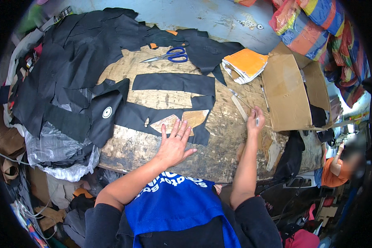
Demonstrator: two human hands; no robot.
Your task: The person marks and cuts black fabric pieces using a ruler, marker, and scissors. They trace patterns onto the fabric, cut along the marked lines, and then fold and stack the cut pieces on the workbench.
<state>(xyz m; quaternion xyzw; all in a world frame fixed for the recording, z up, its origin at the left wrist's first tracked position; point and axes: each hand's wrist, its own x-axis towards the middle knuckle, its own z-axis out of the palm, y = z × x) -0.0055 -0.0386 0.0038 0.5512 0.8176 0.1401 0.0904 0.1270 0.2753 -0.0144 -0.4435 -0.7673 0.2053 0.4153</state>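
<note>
The left hand [174, 145] lies flat and open, fingers spread, on the wooden worktop [219, 153], with the fingertips pressing the lower edge of a black cloth piece [153, 113] and a tan paper pattern [182, 120] that lies on top of it near the worktop's middle. The right hand [255, 120] is closed around a small pale marker [257, 121], just beside a cardboard box [287, 93] at the right. Blue scissors [169, 55] lie well apart at the far side, near a heap of black cloth [70, 62] and an orange pad [246, 62].
</note>
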